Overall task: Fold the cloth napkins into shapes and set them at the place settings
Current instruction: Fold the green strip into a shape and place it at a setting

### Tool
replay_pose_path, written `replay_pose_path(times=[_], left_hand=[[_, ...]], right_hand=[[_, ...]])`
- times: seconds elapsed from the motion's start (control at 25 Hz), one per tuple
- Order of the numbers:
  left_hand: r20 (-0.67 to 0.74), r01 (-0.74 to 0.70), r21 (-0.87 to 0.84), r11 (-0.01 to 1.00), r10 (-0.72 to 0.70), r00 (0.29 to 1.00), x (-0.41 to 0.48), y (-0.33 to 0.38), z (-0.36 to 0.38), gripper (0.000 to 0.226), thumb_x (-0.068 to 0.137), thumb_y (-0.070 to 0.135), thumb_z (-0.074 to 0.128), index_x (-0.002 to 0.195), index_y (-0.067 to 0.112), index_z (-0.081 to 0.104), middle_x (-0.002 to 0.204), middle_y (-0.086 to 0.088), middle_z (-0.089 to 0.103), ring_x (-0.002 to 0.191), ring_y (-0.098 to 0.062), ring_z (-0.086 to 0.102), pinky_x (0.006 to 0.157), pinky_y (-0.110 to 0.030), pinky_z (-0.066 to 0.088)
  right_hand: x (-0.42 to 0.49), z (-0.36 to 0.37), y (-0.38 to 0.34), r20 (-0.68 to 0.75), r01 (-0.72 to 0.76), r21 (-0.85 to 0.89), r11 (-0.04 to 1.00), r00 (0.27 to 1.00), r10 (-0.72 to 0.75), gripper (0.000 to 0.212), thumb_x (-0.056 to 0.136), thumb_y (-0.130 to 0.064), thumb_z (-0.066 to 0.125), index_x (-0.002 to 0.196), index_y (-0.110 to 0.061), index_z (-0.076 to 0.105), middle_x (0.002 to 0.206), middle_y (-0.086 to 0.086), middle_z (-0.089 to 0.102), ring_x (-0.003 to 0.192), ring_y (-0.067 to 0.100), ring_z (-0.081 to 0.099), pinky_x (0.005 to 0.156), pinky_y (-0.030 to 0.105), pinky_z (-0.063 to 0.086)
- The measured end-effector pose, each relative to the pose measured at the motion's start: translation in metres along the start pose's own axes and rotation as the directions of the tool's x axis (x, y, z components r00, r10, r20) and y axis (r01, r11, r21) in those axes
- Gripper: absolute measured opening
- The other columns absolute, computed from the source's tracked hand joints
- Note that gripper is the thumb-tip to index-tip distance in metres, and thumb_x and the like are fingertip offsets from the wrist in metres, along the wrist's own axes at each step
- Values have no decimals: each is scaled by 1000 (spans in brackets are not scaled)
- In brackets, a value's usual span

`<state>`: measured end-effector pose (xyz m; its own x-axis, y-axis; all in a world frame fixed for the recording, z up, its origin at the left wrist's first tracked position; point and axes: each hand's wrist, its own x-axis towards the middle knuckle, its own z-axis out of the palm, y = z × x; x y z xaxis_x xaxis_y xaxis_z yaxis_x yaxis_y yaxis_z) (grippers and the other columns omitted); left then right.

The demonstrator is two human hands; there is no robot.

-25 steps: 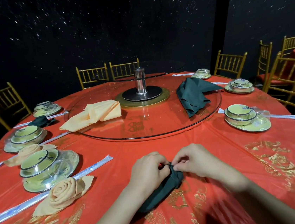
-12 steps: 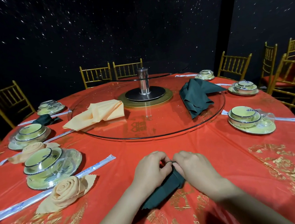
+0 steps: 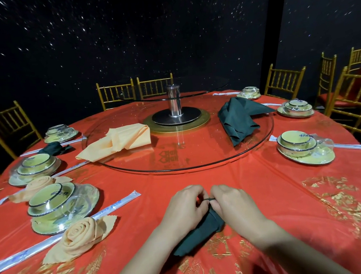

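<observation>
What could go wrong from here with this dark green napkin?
The left hand and right hand pinch only the top end of the dark green napkin. Its tail lies loose, so the roll may unwind if either lets go. The red tablecloth looks glossy, so the shape might slide or slump when set down.

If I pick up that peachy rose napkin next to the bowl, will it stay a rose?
Probably floppy: the rose napkin has corners lying limp on the tablecloth. No tie shows, so its coil may unroll. Being thin cloth, it is likely light.

Six place settings [image 3: 307, 161], two peach rose napkins [image 3: 79, 237], two hands [image 3: 183, 213]
</observation>
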<state>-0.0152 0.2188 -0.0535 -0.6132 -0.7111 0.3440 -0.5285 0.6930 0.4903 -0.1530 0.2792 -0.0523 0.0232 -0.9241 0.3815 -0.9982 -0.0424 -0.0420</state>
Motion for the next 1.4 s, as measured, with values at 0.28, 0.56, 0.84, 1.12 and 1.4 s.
replay_pose_path(times=[0.28, 0.56, 0.84, 1.12, 1.4], left_hand=[[-13, -4, 42, 999, 4, 1000, -4, 3, 1, 10, 88, 24, 58, 94, 23, 66, 93, 11, 64, 87, -10, 58, 77, -30, 44], [188, 380, -800, 464, -408, 894, -12, -9, -3, 31, 102, 21, 36, 97, 9, 64, 93, -3, 69, 81, -13, 66, 70, -19, 50], [152, 412, -708, 573, -447, 882, -13, 2, 19, 38, 100, 42, 33, 95, 23, 65, 99, -1, 71, 97, -21, 65, 91, -43, 49], [-222, 49, -683, 729, -271, 937, 5, 51, -14, 11, 82, 30, 53, 92, 30, 55, 85, -3, 68, 79, -19, 65, 71, -38, 53], [-92, 199, -725, 659, -379, 921, 18, 64, -12, 24, 85, 27, 67, 98, 19, 49, 66, -4, 59, 68, -20, 63, 65, -40, 58]], right_hand=[[6, -5, 2, 47, -115, 106, 988, 993, 111, 14, 86, -21, 50, 97, -18, 57, 95, 4, 65, 91, 32, 60, 66, 34, 42], [-10, 14, 37, 178, -470, 523, 711, 876, 448, 28, 76, -10, 66, 59, -27, 52, 57, -8, 60, 58, 12, 57, 62, 28, 46], [-16, 7, 54, 272, -478, 502, 721, 879, 392, 29, 83, -16, 66, 60, -30, 55, 59, -12, 55, 63, 14, 52, 68, 30, 44], [19, -76, 33, 76, -342, 575, 743, 927, 367, 12, 78, -27, 67, 70, -18, 69, 66, -3, 64, 63, 13, 56, 58, 24, 44], [17, -64, 21, 124, -366, 712, 600, 906, 406, 33, 66, -13, 82, 50, -21, 54, 49, -7, 50, 46, 7, 40, 50, 24, 33]])
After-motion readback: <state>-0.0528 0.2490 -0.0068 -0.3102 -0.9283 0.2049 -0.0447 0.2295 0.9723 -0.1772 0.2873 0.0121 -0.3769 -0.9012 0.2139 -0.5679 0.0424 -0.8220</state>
